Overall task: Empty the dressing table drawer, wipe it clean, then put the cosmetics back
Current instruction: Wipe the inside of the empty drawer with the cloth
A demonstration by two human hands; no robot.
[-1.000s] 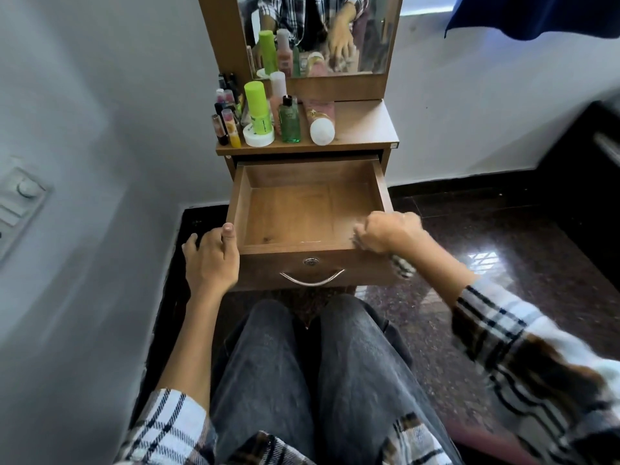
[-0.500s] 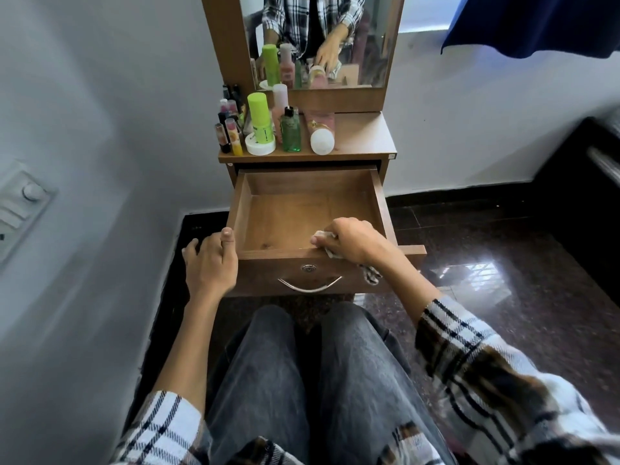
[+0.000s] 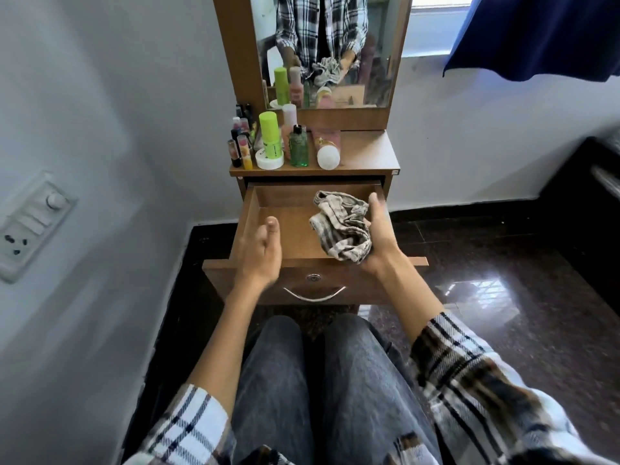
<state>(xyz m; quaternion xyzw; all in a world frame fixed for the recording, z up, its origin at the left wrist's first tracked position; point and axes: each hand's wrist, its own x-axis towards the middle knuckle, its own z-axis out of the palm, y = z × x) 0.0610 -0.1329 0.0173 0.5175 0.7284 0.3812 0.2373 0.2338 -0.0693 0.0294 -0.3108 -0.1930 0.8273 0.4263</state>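
Right hand (image 3: 377,236) cradles bunched cloth (image 3: 342,226) over bare drawer (image 3: 248,216); left hand (image 3: 263,253) relaxed, holding nothing. Wiping seems finished; next fetch cosmetics (image 3: 268,142) at 12 o'clock.

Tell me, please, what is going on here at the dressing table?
A seated person is cleaning out the drawer, which is pulled open with nothing inside. The right hand holds a crumpled cloth above the drawer, palm up, and the left hand is open beside it, holding nothing. The cosmetics stand together on the table top under the mirror, not yet put back.
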